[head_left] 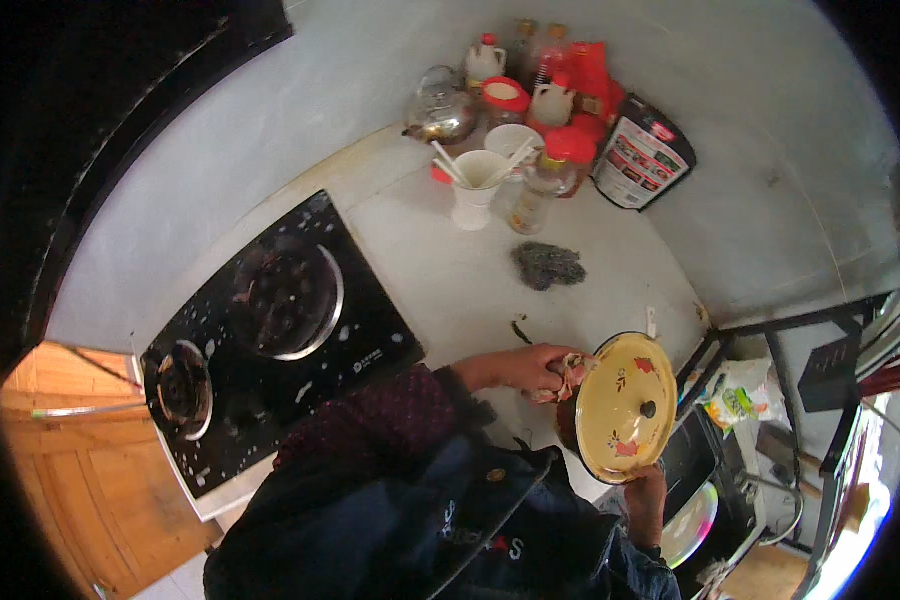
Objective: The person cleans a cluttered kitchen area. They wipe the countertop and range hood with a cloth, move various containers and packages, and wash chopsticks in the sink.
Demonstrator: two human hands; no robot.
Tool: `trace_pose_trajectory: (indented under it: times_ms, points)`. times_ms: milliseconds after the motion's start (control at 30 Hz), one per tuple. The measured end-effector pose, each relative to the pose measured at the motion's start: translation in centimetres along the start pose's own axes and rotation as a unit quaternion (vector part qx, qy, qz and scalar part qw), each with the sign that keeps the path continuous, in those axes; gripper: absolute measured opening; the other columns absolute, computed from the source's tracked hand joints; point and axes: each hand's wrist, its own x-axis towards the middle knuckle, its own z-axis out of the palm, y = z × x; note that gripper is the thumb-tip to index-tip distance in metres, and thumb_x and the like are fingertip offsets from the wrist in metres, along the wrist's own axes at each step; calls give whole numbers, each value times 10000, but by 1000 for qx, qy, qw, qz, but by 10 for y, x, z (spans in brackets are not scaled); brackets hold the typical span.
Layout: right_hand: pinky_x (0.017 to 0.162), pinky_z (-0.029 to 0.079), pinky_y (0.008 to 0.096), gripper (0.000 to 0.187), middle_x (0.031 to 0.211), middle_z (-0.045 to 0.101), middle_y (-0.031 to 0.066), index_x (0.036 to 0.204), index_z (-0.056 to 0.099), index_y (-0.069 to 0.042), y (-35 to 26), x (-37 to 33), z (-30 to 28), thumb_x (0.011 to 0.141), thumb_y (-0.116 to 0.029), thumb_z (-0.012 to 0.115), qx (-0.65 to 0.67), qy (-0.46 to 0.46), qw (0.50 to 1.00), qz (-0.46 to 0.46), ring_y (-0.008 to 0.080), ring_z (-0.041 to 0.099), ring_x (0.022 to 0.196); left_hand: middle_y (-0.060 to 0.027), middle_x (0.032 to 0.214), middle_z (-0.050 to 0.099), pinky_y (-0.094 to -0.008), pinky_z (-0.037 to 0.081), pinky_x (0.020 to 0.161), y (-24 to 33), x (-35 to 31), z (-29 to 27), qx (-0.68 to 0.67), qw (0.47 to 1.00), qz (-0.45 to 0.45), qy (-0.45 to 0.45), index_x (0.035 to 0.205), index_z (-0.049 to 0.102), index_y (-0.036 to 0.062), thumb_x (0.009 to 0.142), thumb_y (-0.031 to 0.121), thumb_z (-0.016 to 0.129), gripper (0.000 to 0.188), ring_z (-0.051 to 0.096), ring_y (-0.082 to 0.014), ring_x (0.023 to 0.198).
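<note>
A yellow enamel pot with its lid on (622, 400) is tilted at the counter's right side. Its lid bears red flower prints, a dark rim and a black knob (648, 409). My left hand (532, 370) is closed on a crumpled pinkish cloth (570, 378), which meets the pot's left side. At the near right edge, my right hand (646, 488) grips the pot; its fingers are partly hidden behind it. Whether the pot rests on the counter is hard to see.
A black two-burner stove (280, 340) sits to the left. Beyond the pot lies a grey steel-wool scourer (548, 265). A white cup with utensils (473, 200), a glass jar (537, 200), a kettle (440, 108) and several bottles fill the back corner. To the right is a sink (692, 455).
</note>
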Motion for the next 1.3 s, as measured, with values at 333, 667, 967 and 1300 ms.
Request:
trace_pose_trajectory:
  times_ms: [333, 667, 967, 1300]
  points:
    - [902, 527, 378, 705, 1228, 562, 147, 1315, 421, 15, -48, 21, 94, 618, 63, 513, -35, -137, 990, -17, 279, 606, 1068, -8, 886, 509, -256, 462, 638, 2, -91, 19, -111, 981, 102, 122, 1461, 301, 74, 863, 24, 588, 665, 545, -111, 749]
    - [639, 527, 255, 688, 1044, 611, 42, 1336, 472, -76, 25, 107, 246, 664, 47, 557, -162, -273, 943, 95, 144, 606, 811, 0, 880, 558, -248, 473, 612, -25, -213, -22, -112, 863, 93, 484, 1258, 487, 74, 866, 72, 506, 392, 552, -90, 736]
    - [536, 560, 335, 670, 807, 617, 72, 1343, 463, -61, 92, 180, 347, 697, 40, 608, -111, -282, 950, 75, 179, 622, 636, -53, 1096, 590, -296, 508, 714, -29, -221, -108, -85, 796, 107, 590, 1215, 518, 18, 879, 136, 557, 359, 592, -149, 910]
    - [910, 362, 557, 615, 1257, 506, 111, 1250, 587, -218, 40, 261, 281, 672, -303, 779, -630, -17, 659, -410, 328, 438, 1194, -145, 1346, 497, -382, 483, 944, 35, -212, -98, 17, 664, 338, 667, 1368, 396, -18, 841, 6, 425, 528, 553, -279, 1154]
